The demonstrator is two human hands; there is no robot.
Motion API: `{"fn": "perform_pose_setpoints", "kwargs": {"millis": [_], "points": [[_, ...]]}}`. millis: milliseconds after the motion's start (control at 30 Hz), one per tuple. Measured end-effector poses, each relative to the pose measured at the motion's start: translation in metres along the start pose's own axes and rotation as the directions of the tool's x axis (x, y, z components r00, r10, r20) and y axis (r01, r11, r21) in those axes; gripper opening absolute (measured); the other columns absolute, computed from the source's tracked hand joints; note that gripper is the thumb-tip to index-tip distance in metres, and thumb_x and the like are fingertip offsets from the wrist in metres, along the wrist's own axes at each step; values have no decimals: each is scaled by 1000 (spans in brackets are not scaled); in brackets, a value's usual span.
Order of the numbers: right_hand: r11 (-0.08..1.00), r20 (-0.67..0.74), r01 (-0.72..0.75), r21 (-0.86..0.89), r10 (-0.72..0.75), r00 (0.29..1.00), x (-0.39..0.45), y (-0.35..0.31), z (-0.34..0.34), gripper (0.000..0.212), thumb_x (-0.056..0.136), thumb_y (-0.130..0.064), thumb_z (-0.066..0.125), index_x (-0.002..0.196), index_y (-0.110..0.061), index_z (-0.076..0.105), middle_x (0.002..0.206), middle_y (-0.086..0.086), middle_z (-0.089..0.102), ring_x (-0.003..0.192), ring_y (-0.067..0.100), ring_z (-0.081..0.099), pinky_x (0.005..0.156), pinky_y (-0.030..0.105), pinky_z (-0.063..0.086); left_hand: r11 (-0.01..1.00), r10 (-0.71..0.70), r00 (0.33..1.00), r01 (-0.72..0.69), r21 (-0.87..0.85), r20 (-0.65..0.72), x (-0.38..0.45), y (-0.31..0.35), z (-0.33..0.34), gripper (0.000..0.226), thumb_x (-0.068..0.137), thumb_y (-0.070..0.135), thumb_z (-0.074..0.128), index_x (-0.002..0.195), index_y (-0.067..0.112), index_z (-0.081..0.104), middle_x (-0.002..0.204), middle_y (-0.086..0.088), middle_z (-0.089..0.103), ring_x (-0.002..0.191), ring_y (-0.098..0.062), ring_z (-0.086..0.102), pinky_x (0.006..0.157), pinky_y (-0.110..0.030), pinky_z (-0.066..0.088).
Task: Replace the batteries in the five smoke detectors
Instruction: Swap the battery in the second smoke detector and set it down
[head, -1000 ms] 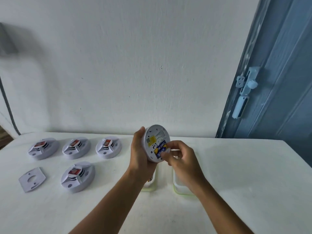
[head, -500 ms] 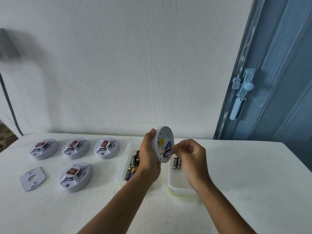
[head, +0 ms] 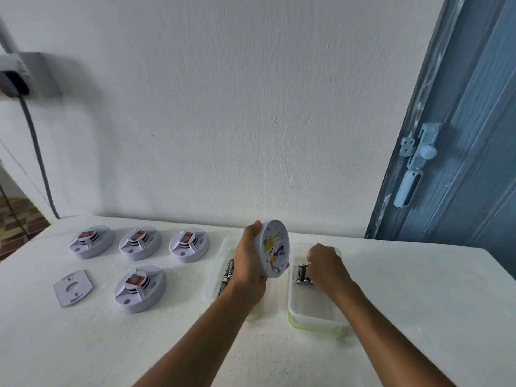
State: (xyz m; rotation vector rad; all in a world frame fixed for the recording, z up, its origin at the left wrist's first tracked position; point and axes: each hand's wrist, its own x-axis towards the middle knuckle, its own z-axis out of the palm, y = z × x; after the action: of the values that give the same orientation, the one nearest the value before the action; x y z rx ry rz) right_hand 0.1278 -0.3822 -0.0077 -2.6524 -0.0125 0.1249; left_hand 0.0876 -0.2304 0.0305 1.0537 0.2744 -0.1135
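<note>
Two bare forearms reach up from the bottom of the frame over a white table [head: 418, 303]. At center, the left hand [head: 248, 270] grips a round white smoke detector [head: 273, 248], held on edge above the table with its labelled back turned toward the right; the fingers wrap its rim. Just right of it, the right hand [head: 325, 265] dips into a clear, green-rimmed container [head: 312, 319], its fingers curled down at a small cluster of dark batteries [head: 302, 273] in the far end; whether it actually pinches one cannot be told. A second clear container [head: 216, 263], partly hidden behind the left wrist, holds more batteries [head: 227, 273] lying lengthwise. At left, one detector [head: 140, 289] sits near a flat white mounting plate [head: 73, 287]; farther back, three more detectors [head: 140, 244] stand in a row. Beyond them rises a white wall [head: 223, 107], with a blue door [head: 469, 135] and its pale latch [head: 416, 163] at right, and a grey cable [head: 36, 152] at upper left.
</note>
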Motion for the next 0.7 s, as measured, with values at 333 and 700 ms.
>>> {"fn": "perform_pose_setpoints", "kwargs": {"millis": [333,700], "points": [[966,-64,-8,259,26,998,-14,1,-8,32,89,-3,51,119,-11,59,125,10,57,108,22,59,87,26,47,999,-41,997,42,-20,60,2,-5,-8,53,93,48,41,126,10,59,117,-18,63,103,-33,60,83,-45,52],[682,-336,424,595,-267,903,-57,-28,-8,33,80,-11,74,113,-12,69,109,-12,68,103,4,64,88,27,56,994,-58,987,72,-88,149,0,-9,0,64,77,57,54,116,6,64,106,-16,64,102,-32,59,88,-45,46]]}}
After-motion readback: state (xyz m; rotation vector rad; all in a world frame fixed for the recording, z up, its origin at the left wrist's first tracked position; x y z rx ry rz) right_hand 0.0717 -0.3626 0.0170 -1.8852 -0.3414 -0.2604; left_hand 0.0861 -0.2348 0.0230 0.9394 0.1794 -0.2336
